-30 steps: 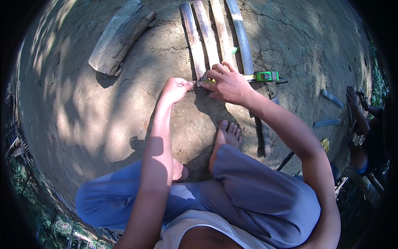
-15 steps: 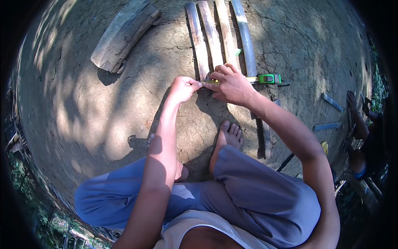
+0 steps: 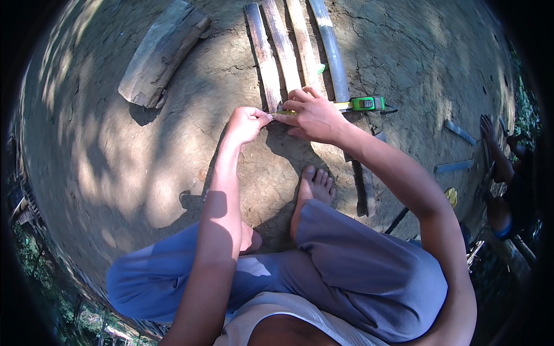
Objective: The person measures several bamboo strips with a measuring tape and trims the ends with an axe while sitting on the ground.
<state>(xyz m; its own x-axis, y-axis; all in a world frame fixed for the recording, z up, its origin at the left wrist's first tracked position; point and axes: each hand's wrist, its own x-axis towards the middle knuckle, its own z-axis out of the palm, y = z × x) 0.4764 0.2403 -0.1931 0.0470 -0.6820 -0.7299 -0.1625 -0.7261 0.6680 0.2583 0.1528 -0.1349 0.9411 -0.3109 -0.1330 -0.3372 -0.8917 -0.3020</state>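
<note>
Bamboo slats (image 3: 283, 46) lie side by side on bare earth, a yellow tape (image 3: 344, 106) stretched across their near ends from a green tape measure case (image 3: 367, 103). Left hand (image 3: 247, 123) pinches the tape's tip; right hand (image 3: 311, 115) presses it flat. Keeping it taut and square seems wise. Fingers hide any mark and the slat ends.
</note>
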